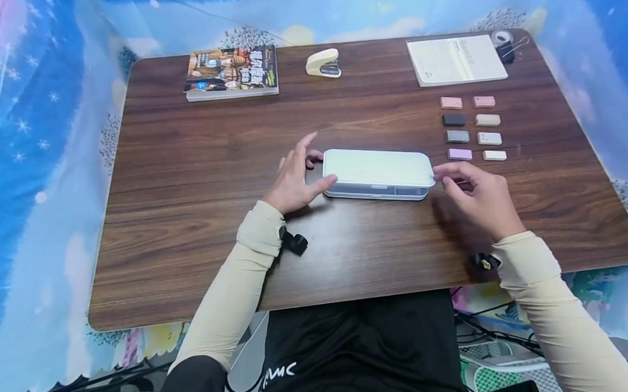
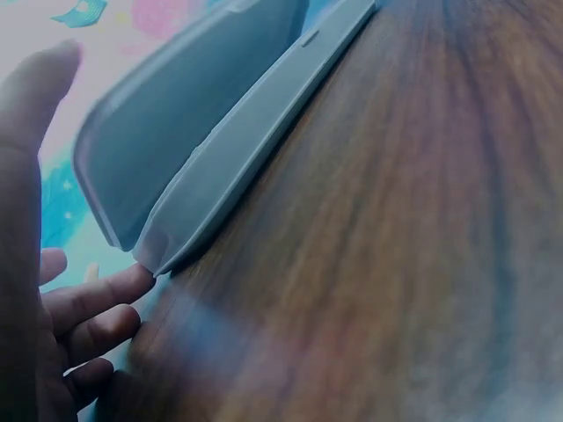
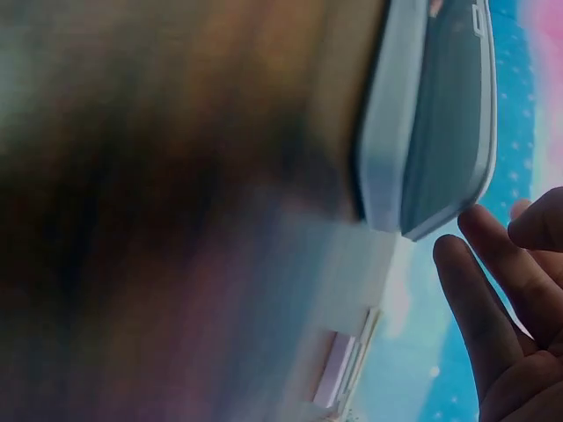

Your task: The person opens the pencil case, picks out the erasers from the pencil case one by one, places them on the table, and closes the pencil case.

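Note:
A pale, long plastic case [image 1: 378,166] with a rounded lid lies in the middle of the brown table [image 1: 187,214]. My left hand [image 1: 300,178] is at its left end with fingers spread and straight, and the thumb touches the case's near left corner. My right hand [image 1: 469,188] is at the right end, fingertips resting against the lid's edge. The left wrist view shows the case [image 2: 176,149] close up, with my fingers [image 2: 88,303] at its corner. In the right wrist view the case [image 3: 440,132] sits just beyond my straight fingers [image 3: 479,299].
At the back of the table lie a colourful book [image 1: 232,72], a cream stapler [image 1: 323,63], a white booklet [image 1: 455,59] and a black binder clip [image 1: 505,50]. Several small coloured blocks [image 1: 472,128] sit in two columns right of the case. Blue starry cloth surrounds the table.

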{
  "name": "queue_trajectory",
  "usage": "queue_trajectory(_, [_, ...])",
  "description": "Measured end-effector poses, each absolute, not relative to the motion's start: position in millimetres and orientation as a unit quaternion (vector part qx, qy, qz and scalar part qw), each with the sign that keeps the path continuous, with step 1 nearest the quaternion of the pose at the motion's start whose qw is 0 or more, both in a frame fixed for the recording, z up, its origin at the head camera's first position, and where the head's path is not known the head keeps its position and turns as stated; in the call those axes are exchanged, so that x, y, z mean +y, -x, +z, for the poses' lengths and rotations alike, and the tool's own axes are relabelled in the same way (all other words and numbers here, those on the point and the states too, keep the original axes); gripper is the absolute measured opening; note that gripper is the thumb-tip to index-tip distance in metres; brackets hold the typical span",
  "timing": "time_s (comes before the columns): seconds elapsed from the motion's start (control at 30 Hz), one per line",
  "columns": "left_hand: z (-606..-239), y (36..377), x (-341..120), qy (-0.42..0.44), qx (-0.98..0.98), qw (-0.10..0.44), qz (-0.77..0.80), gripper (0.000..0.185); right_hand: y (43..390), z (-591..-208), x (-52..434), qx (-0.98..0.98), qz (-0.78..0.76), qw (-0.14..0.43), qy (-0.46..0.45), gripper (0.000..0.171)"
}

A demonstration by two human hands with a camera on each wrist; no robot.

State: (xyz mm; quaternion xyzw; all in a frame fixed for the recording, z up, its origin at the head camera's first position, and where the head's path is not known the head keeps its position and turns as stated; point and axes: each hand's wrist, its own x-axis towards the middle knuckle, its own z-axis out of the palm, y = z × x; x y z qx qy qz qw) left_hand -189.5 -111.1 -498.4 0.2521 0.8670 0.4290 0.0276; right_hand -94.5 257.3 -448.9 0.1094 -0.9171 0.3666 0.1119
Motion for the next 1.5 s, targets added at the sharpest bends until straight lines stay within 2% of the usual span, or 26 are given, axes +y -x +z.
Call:
queue_trajectory(0.07, [-499,190,-112,-0.258,0.863,0.020,0.435,0.087,92,-452,256,-0.925,0.339,0.118,-0.125,0.022])
queue_trajectory(0.17, [-500,190,-113,-0.262,0.860,0.011,0.437,0.080,89,-457,256,-0.933,0.308,0.120,-0.146,0.024])
queue_trajectory(0.57, [-498,185,-116,-0.260,0.867,0.004,0.425,0.082,76,-464,248,-0.940,0.257,0.131,-0.181,0.030])
queue_trajectory(0.87, [-498,188,-121,-0.260,0.871,-0.003,0.416,0.081,80,-464,236,-0.940,0.232,0.141,-0.209,0.032])
queue_trajectory(1.33, [-524,182,-139,-0.234,0.886,-0.004,0.400,0.079,86,-492,226,-0.940,0.247,0.104,-0.211,0.034])
queue_trajectory(1.5, [-531,180,-144,-0.228,0.887,-0.005,0.402,0.078,86,-493,222,-0.938,0.267,0.074,-0.209,0.032])
